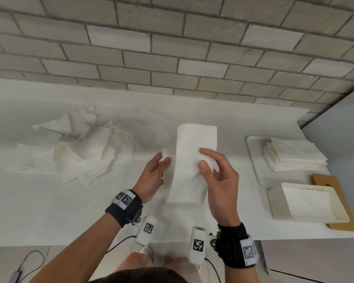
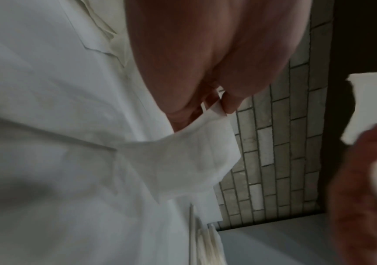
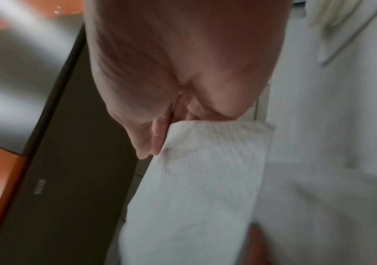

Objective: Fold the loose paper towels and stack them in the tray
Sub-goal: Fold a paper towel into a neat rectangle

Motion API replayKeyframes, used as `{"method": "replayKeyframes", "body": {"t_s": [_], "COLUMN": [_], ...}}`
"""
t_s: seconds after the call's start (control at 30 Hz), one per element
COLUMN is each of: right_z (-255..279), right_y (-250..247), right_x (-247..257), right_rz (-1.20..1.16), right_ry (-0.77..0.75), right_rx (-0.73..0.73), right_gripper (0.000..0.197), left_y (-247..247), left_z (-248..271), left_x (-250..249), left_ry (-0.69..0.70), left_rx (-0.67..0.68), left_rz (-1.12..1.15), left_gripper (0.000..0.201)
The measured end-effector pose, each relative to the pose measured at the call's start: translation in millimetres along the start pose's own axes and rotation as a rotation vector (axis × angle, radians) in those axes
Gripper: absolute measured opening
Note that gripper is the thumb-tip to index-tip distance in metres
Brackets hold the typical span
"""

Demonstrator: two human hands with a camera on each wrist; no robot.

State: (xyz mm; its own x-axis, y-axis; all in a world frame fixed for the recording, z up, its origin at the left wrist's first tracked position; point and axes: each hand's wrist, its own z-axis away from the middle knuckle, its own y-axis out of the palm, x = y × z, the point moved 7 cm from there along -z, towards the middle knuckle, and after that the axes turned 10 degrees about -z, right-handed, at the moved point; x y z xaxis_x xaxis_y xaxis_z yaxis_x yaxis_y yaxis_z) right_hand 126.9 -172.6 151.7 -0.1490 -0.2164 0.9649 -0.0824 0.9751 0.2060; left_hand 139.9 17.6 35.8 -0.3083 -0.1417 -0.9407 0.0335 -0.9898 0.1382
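I hold a paper towel (image 1: pixel 192 164) up over the counter (image 1: pixel 49 201), folded into a long strip. My left hand (image 1: pixel 151 176) pinches its left edge between thumb and fingers; my right hand (image 1: pixel 219 180) pinches the right side, thumb on top — the other fingers loosely curled. The heap of loose towels (image 1: pixel 80 148) lies to my left. The tray (image 1: pixel 253 160) sits well to my right, holding a stack of folded towels (image 1: pixel 294 156).
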Motion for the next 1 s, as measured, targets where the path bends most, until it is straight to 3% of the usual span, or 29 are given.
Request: {"method": "replayKeyframes", "body": {"t_s": [0.1,0.2,0.47,0.57,0.67,0.73,0.77,0.83,0.9,1.0], "right_z": [1,5,6,4,3,-2,-5,-8,-10,-5], "right_y": [-2,-5,4,6,-1,-7,-7,-8,-18,-47], "right_x": [-45,-73,-77,-76,-69,-76,-86,-109,-115,-125], "right_rz": [0.128,0.26,0.345,0.425,0.46,0.374,0.281,0.182,0.26,0.254], "right_ry": [0.126,0.161,0.052,0.005,-0.057,0.031,0.12,0.258,0.242,0.243], "right_rx": [-0.004,0.014,0.065,0.094,-0.111,-0.216,-0.209,-0.122,-0.117,-0.232], "right_gripper": [0.024,0.029,0.032,0.033,0.047,0.064,0.062,0.035,0.011,0.01], "left_y": [5,4,2,1,0,2,3,2,-14,-56], "left_z": [5,8,10,7,2,0,-1,-7,-18,-34], "left_x": [-11,-13,-11,-16,-19,-26,-31,-37,-32,-3], "left_ry": [-0.008,-0.026,-0.054,0.027,0.165,0.203,0.212,0.216,0.189,0.093], "left_rx": [0.011,0.023,-0.024,-0.023,-0.048,-0.05,-0.038,-0.029,-0.108,-0.289], "left_rz": [0.056,0.116,0.147,0.063,-0.08,-0.099,-0.103,-0.123,-0.183,-0.604], "left_gripper": [0.03,0.033,0.045,0.044,0.028,0.027,0.027,0.026,0.028,0.027]}}
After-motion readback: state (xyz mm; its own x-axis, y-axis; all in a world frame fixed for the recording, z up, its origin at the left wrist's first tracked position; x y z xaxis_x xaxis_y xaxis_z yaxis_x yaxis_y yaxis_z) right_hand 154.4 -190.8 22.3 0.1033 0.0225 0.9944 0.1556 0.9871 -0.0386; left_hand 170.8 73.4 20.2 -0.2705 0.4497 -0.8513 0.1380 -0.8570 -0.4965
